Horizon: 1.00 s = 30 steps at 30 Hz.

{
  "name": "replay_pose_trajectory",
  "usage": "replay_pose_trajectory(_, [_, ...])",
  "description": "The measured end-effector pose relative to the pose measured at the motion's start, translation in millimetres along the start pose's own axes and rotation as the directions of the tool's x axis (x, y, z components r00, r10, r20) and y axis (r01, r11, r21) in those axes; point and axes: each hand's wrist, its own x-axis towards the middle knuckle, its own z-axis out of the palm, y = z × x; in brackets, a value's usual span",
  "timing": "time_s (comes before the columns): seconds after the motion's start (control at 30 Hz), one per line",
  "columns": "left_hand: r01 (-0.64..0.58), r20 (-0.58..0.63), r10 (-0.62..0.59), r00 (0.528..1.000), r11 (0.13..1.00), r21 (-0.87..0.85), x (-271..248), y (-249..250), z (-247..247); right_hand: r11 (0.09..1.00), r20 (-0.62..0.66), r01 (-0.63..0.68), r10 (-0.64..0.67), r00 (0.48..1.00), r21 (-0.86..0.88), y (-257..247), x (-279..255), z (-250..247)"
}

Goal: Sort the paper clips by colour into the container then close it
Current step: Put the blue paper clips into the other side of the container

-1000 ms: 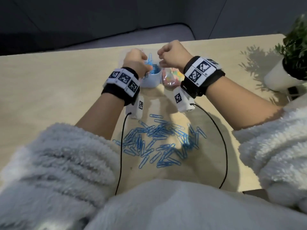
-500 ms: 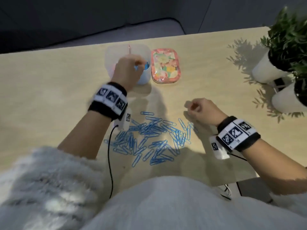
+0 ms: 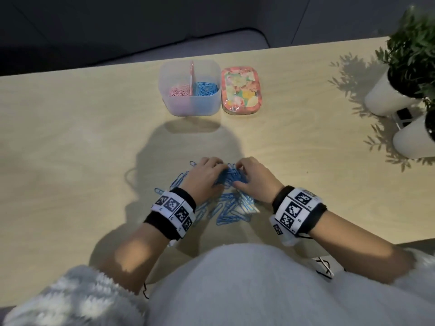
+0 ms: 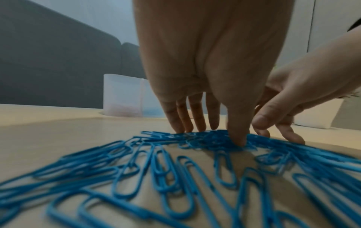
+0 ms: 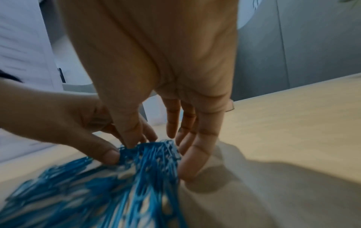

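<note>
A loose pile of blue paper clips lies on the table near me. My left hand and right hand rest on its far side, fingertips facing each other, raking clips into a heap between them. In the left wrist view my left hand has straight fingers, the tips pressing down on the blue clips. In the right wrist view my right hand has a blurred bunch of clips between thumb and fingers. Farther back, the translucent container holds pink clips left of its divider and blue ones right. Its floral lid lies beside it.
Two white pots with green plants stand at the table's right edge. Cables run from my wristbands toward my body. The table's near edge is under my fluffy sleeves.
My left hand came back from the container to the pile. My right hand slid left onto the pile. Both now press the clips together, and the container and lid stand uncovered.
</note>
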Motion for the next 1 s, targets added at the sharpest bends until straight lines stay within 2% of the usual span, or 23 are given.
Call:
replay_pose_trajectory(0.13, [0.069,-0.054,-0.070,0.996,0.997,-0.024,-7.9,-12.8,-7.4,0.993,-0.052,-0.081,0.077,0.996,-0.087,6.9,-2.3,-11.1])
replay_pose_trajectory(0.2, [0.061,-0.015,-0.061,0.998,0.998,0.026,-8.2,-15.5,-10.0,0.979,-0.058,-0.108,0.099,0.993,-0.175,9.4,-5.7,-10.2])
replay_pose_trajectory(0.3, [0.050,0.036,-0.053,0.998,0.996,0.076,-1.8,-11.4,-9.3,0.978,-0.017,-0.030,0.027,0.999,-0.206,-1.3,-5.9,0.9])
replay_pose_trajectory(0.4, [0.075,0.024,-0.075,0.997,0.997,0.003,5.3,-8.2,-11.2,0.977,0.009,0.054,-0.054,0.999,-0.205,-16.3,-0.6,11.4])
replay_pose_trajectory(0.63, [0.111,-0.001,-0.111,0.994,0.994,-0.022,7.7,-11.1,-12.8,0.960,0.029,0.146,-0.143,0.989,-0.239,-18.4,17.5,9.7])
replay_pose_trajectory(0.73, [0.140,-0.005,-0.140,0.990,0.989,-0.055,7.1,-15.7,-14.5,0.986,0.035,0.104,-0.100,0.994,-0.130,-15.4,25.4,-2.4])
replay_pose_trajectory(0.87, [0.186,-0.015,-0.188,0.982,0.977,-0.103,5.1,-20.9,-17.8,0.996,-0.062,0.078,-0.075,0.995,0.046,-19.0,41.9,-35.8])
replay_pose_trajectory(0.93, [0.195,-0.031,-0.199,0.980,0.975,-0.109,4.3,-22.2,-20.5,0.981,-0.077,0.067,-0.053,0.996,0.185,-29.3,54.5,-59.6])
replay_pose_trajectory(1.0, [0.199,-0.042,-0.205,0.978,0.973,-0.113,3.6,-22.8,-23.5,0.926,-0.061,0.026,-0.003,0.998,0.376,-42.6,70.5,-81.3])
